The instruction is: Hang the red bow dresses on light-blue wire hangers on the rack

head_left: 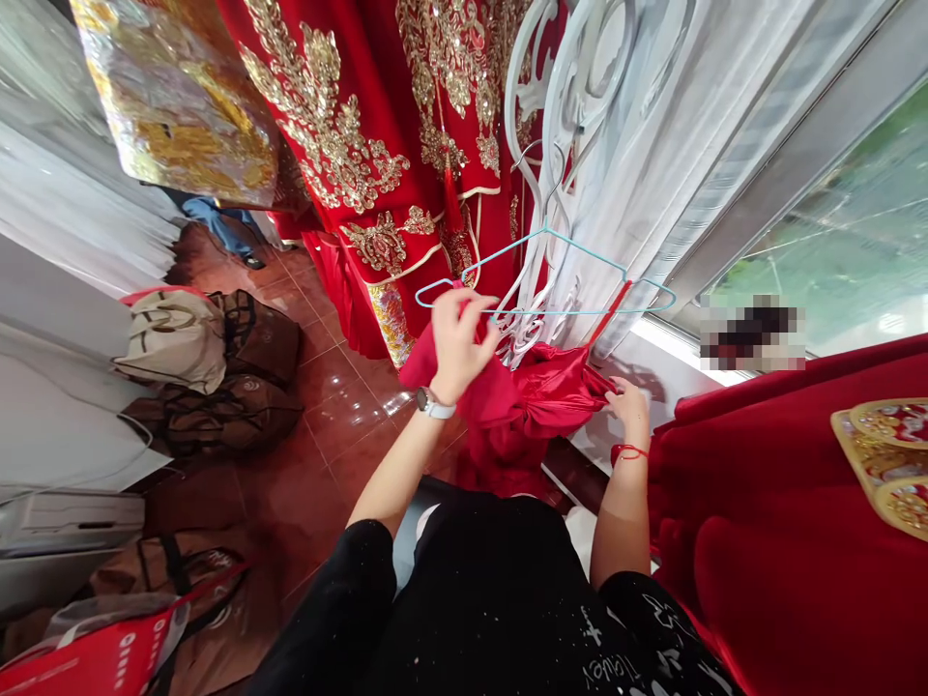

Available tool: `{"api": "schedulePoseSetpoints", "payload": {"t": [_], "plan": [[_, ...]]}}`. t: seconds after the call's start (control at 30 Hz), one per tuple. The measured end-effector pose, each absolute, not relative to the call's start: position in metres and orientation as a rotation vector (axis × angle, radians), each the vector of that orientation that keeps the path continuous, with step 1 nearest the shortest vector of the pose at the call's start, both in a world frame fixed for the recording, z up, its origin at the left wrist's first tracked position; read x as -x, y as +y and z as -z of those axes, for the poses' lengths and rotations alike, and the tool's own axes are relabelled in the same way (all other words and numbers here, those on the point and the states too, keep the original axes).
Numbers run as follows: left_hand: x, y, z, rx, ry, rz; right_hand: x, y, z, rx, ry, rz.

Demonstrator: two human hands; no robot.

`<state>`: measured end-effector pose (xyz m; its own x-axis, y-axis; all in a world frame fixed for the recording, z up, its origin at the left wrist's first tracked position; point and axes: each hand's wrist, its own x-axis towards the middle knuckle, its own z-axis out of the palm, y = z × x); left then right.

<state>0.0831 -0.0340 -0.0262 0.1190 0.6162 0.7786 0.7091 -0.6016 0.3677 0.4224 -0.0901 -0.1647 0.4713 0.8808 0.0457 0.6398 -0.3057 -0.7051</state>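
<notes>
A light-blue wire hanger (580, 311) hangs in front of me, its hook up against white scrollwork. From it a red satin dress (562, 387) droops, one thin strap looped over the hanger's right shoulder. My left hand (460, 343), with a watch on the wrist, is curled round the hanger's lower bar at the left end, close to the dress's other strap. Exactly what lies between those fingertips is partly hidden. At the dress's right upper edge, my right hand (629, 404) pinches the fabric; a red cord bracelet circles that wrist.
Red gowns with gold embroidery (348, 145) hang behind a white metal rack (558, 106). Red velvet (761, 522) fills the right side beside a window (833, 222). Several bags (181, 338) rest on the tiled floor (340, 416) at left. A person's jeans-clad leg (221, 227) shows farther back.
</notes>
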Motion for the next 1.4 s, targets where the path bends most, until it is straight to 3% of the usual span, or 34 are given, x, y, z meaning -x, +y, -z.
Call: {"api": "schedulePoseSetpoints", "payload": {"t": [0.17,0.27,0.4,0.67,0.83,1.1,1.4], "plan": [[-0.153,-0.023,0.019,2.955,-0.939,1.003,-0.421,-0.1,0.133,1.834,-1.023,-0.714],[-0.188,-0.008,0.011,3.097,-0.978,0.881,-0.408,-0.108,0.114,1.374,-0.817,-0.918],[-0.22,-0.003,-0.001,3.212,-1.033,0.724,-0.389,-0.12,0.099,1.044,-0.704,-0.886],[-0.227,-0.006,0.001,3.328,-1.046,0.769,-0.39,-0.114,0.087,1.002,-0.541,-0.393],[-0.218,-0.008,0.003,3.29,-1.084,0.719,-0.399,-0.095,0.047,1.033,-0.754,-0.301],[-0.229,-0.016,0.003,3.181,-1.218,0.695,-0.388,-0.068,-0.01,1.318,-1.258,-0.291],[-0.22,-0.005,0.017,3.087,-1.209,0.813,-0.391,-0.06,0.019,1.242,-1.237,-0.434]]}}
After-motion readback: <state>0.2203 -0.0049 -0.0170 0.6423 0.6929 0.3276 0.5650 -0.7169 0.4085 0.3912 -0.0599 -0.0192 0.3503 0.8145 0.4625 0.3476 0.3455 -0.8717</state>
